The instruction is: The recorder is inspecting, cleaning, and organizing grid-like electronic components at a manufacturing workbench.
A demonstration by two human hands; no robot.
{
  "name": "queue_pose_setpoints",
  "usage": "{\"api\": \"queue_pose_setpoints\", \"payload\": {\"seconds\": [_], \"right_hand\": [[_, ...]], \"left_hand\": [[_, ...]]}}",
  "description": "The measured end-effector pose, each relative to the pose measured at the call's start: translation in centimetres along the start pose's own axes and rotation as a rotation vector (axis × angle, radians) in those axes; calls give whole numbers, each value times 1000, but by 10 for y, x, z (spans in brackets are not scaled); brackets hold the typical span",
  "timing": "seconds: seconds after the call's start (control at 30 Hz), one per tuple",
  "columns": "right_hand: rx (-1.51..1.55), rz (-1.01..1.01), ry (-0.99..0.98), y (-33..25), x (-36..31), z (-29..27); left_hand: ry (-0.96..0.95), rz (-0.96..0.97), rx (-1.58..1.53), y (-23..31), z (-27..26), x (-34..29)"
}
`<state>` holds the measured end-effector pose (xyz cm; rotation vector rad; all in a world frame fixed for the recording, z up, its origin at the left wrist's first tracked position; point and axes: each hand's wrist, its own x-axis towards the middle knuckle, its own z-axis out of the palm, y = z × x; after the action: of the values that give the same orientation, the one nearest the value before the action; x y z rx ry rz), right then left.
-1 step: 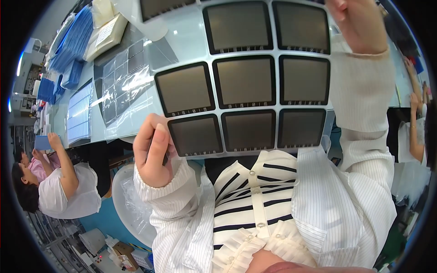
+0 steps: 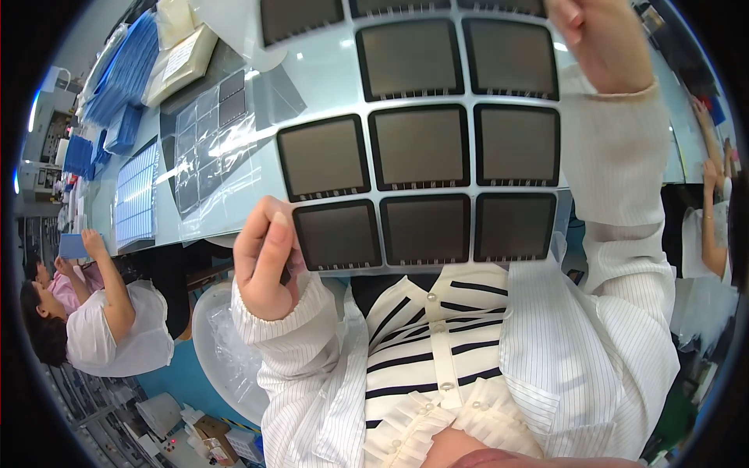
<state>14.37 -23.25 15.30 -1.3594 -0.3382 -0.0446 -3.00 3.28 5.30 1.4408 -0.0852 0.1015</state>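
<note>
A clear sheet [image 2: 421,192] with rows of dark, rounded-square panels [image 2: 419,147] is held up in front of my chest, above the table's near edge. One spot on its left side has no dark panel. My left hand [image 2: 269,257] is closed on the lower left edge, thumb at the front and fingers curled. At the upper right edge, my right hand [image 2: 599,39] grips the same sheet with bent fingers; part of that hand is cut off by the picture's top. The sheet's top also runs out of view.
On the glossy table [image 2: 234,214] lie a clear gridded sheet [image 2: 204,148], a blue-white striped sheet [image 2: 136,195], and stacks of blue sheets [image 2: 125,70]. A white tub [image 2: 211,335] with crumpled clear film stands below. Co-workers sit at left [image 2: 117,320] and right [image 2: 706,226].
The sheet has come slightly down and levelled, so more of its upper row shows. My left hand has shifted a little right, and my right hand a little left.
</note>
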Motion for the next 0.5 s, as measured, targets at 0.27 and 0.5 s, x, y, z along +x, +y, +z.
{"api": "queue_pose_setpoints", "payload": {"seconds": [0.27, 0.5], "right_hand": [[-216, 216, -108, 85, -4, -59], [-225, 307, -71, 99, -4, -60]], "left_hand": [[-23, -398, -292, -18, 6, -8], [-22, -494, -342, -25, 6, -2]]}}
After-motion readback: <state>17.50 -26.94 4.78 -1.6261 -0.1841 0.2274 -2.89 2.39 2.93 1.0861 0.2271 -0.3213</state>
